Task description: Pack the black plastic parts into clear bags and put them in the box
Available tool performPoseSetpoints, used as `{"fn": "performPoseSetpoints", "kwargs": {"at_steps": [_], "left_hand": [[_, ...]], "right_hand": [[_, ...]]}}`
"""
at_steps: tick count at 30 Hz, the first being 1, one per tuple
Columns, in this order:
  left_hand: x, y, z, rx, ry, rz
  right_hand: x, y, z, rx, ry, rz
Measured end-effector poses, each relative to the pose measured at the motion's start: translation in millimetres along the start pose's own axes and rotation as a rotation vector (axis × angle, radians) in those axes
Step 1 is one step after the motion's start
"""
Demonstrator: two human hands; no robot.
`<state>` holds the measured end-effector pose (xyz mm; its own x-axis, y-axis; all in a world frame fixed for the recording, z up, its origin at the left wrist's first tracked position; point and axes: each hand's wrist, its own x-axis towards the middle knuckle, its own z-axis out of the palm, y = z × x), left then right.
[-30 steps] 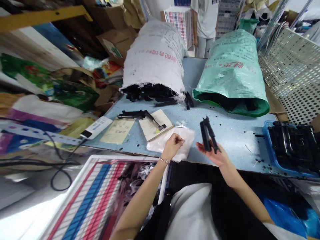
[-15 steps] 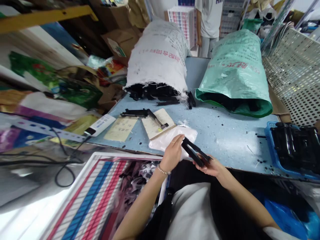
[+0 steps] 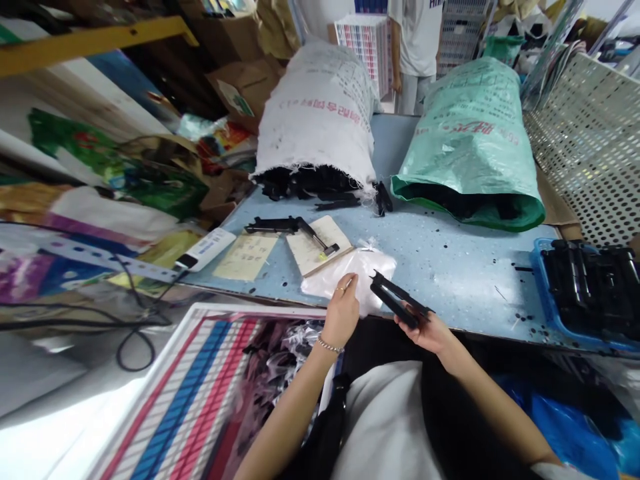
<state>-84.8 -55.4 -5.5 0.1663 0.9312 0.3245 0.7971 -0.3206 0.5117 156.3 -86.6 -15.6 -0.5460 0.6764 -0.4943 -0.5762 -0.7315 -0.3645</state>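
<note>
My right hand (image 3: 424, 328) grips the lower end of a pair of long, thin black plastic parts (image 3: 395, 297), which spread apart in a narrow V toward the upper left. My left hand (image 3: 343, 305) is apart from them, over a white plastic bag (image 3: 327, 279) at the table's front edge. Its fingers are drawn together in a pinch; whatever lies between them is too small to make out. Just behind the bag, a small notepad (image 3: 313, 257) lies under one end of a jointed black part with a metal rod (image 3: 313, 232). A handwritten paper sheet (image 3: 246, 257) is beside it.
A white woven sack (image 3: 315, 107) and a green sack (image 3: 470, 140), both holding black parts, lie on the blue table (image 3: 440, 257). At right sits a blue basket (image 3: 543, 293) of black parts. A striped crate (image 3: 185, 393) stands below at left. Farther back is a person (image 3: 417, 47).
My left hand has come away from the black parts and sits slightly lower left. My right hand has shifted a little right with the parts.
</note>
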Motion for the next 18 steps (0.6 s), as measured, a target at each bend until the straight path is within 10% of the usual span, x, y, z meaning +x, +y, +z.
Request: {"fn": "performPoseSetpoints", "kwargs": {"at_steps": [18], "left_hand": [[-2.2,23.5,5.6,-0.398,-0.149,-0.162]], "right_hand": [[-39.0,12.2,-31.4,0.194,-0.094,0.076]]}}
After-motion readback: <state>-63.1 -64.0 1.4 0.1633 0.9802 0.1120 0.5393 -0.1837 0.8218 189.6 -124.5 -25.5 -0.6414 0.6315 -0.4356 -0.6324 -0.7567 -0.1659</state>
